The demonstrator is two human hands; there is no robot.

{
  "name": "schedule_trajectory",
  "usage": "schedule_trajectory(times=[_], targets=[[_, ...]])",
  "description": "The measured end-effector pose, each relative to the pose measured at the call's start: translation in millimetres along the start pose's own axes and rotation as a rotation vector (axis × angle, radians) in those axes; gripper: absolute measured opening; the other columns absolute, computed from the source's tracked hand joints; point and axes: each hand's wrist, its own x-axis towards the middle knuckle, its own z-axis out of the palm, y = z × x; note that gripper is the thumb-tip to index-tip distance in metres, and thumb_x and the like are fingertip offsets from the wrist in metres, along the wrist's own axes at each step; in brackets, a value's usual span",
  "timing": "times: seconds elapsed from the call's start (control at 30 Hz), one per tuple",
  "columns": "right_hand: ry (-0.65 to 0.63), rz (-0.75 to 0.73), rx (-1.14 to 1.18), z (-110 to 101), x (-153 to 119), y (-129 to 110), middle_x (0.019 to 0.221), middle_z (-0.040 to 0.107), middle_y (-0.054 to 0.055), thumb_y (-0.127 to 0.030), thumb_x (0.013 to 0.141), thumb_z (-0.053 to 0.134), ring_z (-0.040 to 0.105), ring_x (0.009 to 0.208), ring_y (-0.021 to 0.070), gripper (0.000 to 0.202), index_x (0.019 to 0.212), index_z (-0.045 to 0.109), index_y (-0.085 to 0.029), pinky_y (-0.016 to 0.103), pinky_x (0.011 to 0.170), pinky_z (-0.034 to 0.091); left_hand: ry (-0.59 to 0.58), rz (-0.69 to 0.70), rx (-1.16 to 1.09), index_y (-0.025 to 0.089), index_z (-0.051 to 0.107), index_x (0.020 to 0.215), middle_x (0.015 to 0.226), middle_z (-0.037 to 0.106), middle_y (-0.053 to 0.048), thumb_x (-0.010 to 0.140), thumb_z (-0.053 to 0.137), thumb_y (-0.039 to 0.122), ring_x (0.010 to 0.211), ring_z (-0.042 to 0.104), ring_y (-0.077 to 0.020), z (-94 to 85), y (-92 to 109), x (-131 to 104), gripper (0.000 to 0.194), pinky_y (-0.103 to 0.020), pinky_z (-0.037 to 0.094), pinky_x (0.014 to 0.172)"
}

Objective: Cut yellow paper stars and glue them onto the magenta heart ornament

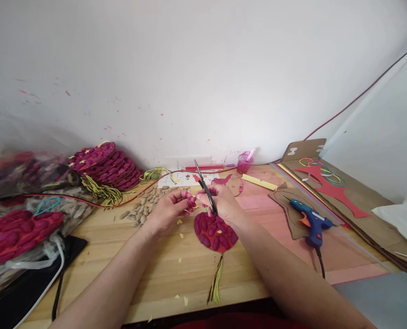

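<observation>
From where I stand in the room, I see the left hand (167,212) and the right hand (225,203) meeting above the wooden surface (162,274). The right hand holds the scissors (208,195), with the thin tips pointing away from the person, toward the wall. The fingers of the right hand are bent around the scissors, and its fingertips come close to those of the left hand. The fingers of the left hand are curled and drawn together; what they pinch, if anything, is too small and hidden for me to tell.

The round red disc (207,241) with purple lumps lies flat just below the right hand, and its tassel (217,281) hangs toward the person's side. One small pale piece (219,231) rests on the disc, and yellow scraps (181,236) lie on the surface beside it.

In my judgement, such fine handwork needs a light pinch, because strong pressure could bend a small piece. The scissor tips should remain turned away from the left fingers, since both hands are so near. It would also help to hold the work slightly to the side of the disc, so that crumbs do not fall between the lumps. The glue gun (314,226) lies well apart at the right, which leaves the wrists free.
</observation>
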Motion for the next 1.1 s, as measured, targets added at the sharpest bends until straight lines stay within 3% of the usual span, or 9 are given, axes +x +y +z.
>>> schedule_trajectory(times=[0.17, 0.27, 0.37, 0.57, 0.67, 0.8, 1.1], targets=[[-0.018, 0.009, -0.027, 0.7, 2.3, 4.5, 0.053, 0.052, -0.006, -0.033, 0.061, 0.081, 0.042, 0.034, 0.0057, 0.025, 0.072, 0.066, -0.016, 0.019, 0.030, 0.036, 0.002, 0.017, 0.021, 0.015, 0.065, 0.080, 0.072, 0.066, 0.000, 0.067, 0.083, 0.039, 0.062, 0.056, -0.0094, -0.5, -3.5, 1.4, 0.033, -0.021, 0.044, 0.059], [-0.004, -0.036, -0.172, -2.7, 5.2, 4.9, 0.055, 0.055, -0.004, -0.043, 0.069, 0.074, 0.045, 0.036, 0.0074, 0.028, 0.076, 0.067, -0.016, 0.021, 0.033, 0.040, 0.023, 0.010, 0.036, 0.015, 0.065, 0.077, 0.069, 0.066, 0.000, 0.064, 0.085, 0.040, 0.060, 0.055, -0.0089, 0.7, -2.0, 0.9, 0.034, -0.021, 0.042, 0.058], [0.121, -0.125, -0.470, -15.9, 10.1, -0.4, 0.059, 0.061, -0.001, -0.050, 0.079, 0.061, 0.053, 0.042, 0.0110, 0.034, 0.081, 0.068, -0.017, 0.023, 0.040, 0.043, 0.047, 0.017, 0.069, 0.014, 0.066, 0.077, 0.069, 0.066, -0.001, 0.063, 0.084, 0.041, 0.062, 0.057, -0.0100, -2.1, -1.7, 2.4, 0.035, -0.022, 0.043, 0.060], [0.346, -0.177, -0.835, -55.6, 16.5, -16.4, 0.067, 0.069, 0.005, -0.047, 0.076, 0.064, 0.066, 0.067, 0.0201, 0.030, 0.074, 0.069, -0.018, 0.025, 0.055, 0.042, 0.171, 0.079, 0.108, 0.014, 0.067, 0.076, 0.067, 0.066, 0.000, 0.062, 0.084, 0.042, 0.059, 0.055, -0.0088, -18.1, -8.3, 15.9, 0.036, -0.020, 0.042, 0.058], [0.403, -0.117, -1.036, -69.6, 18.5, -15.7, 0.073, 0.072, 0.011, -0.050, 0.076, 0.064, 0.069, 0.078, 0.0278, 0.034, 0.071, 0.071, -0.017, 0.030, 0.062, 0.044, 0.243, 0.093, 0.091, 0.013, 0.067, 0.075, 0.063, 0.066, -0.001, 0.059, 0.084, 0.041, 0.056, 0.054, -0.0090, -23.8, -10.7, 22.6, 0.037, -0.021, 0.043, 0.057], [0.492, 0.033, -1.225, -85.6, 19.5, -10.4, 0.093, 0.074, 0.021, -0.051, 0.082, 0.057, 0.069, 0.094, 0.0342, 0.041, 0.085, 0.075, -0.015, 0.036, 0.073, 0.048, 0.304, 0.114, 0.072, 0.013, 0.065, 0.074, 0.062, 0.066, 0.000, 0.056, 0.083, 0.038, 0.055, 0.056, -0.0098, -26.8, -11.7, 25.4, 0.035, -0.022, 0.044, 0.057], [0.572, 0.279, -1.357, -109.7, 7.4, -11.4, 0.103, 0.073, 0.022, -0.049, 0.080, 0.062, 0.069, 0.098, 0.0354, 0.047, 0.106, 0.073, -0.012, 0.038, 0.076, 0.052, 0.272, 0.146, 0.120, 0.014, 0.066, 0.075, 0.066, 0.067, 0.000, 0.058, 0.081, 0.039, 0.056, 0.057, -0.0106, -28.3, -12.2, 23.2, 0.034, -0.023, 0.046, 0.058]])
